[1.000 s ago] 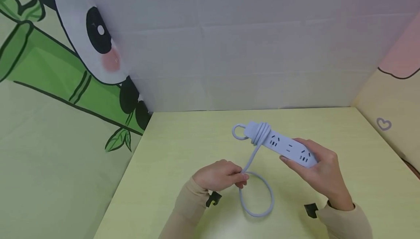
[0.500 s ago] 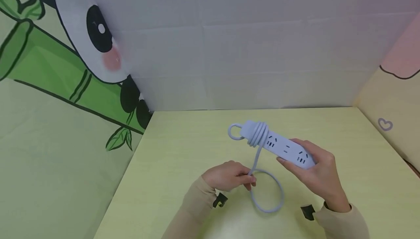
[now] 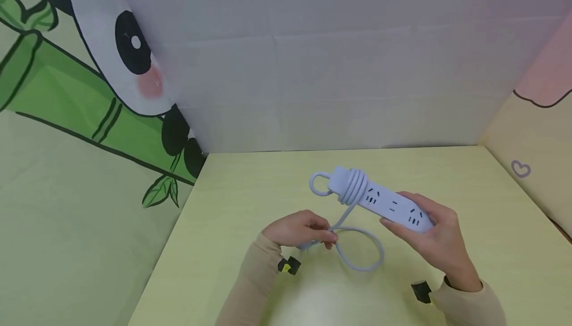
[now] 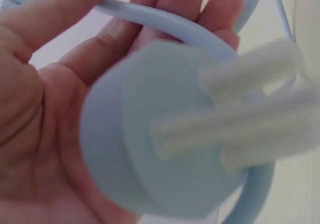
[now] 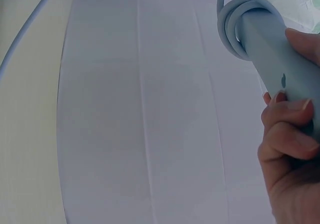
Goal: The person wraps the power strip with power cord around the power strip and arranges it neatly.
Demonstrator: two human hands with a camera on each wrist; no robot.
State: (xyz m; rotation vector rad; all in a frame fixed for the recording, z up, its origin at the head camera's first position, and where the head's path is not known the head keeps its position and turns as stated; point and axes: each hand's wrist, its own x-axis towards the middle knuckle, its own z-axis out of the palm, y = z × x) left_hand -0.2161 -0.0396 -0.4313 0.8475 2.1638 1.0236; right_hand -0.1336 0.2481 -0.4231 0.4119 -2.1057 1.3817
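Note:
A white power strip (image 3: 395, 205) is held over the table by my right hand (image 3: 440, 231), its thumb and fingers on opposite sides of the near end. The strip tilts, with its far end up and to the left and its sockets facing the head camera. Several turns of its white cord (image 3: 354, 187) wrap the far end, and a small loop sticks out beyond. My left hand (image 3: 298, 229) pinches the free cord between thumb and fingers. From there a larger loop hangs to the right. The three-pin plug (image 4: 165, 129) dangles by the left palm, pins pointing away from it.
A pale yellow table (image 3: 232, 187) lies beneath both hands. Behind it rises a plain greyish-white backdrop (image 3: 339, 82). Printed panels stand on both sides, the left one with a green bamboo stalk (image 3: 85, 97). Black tabs (image 3: 421, 291) show at the sleeve cuffs.
My left hand went right, then came back left and slightly up with the cord. The plug now shows beneath it, and the hanging loop sits higher and flatter. The right hand barely moved.

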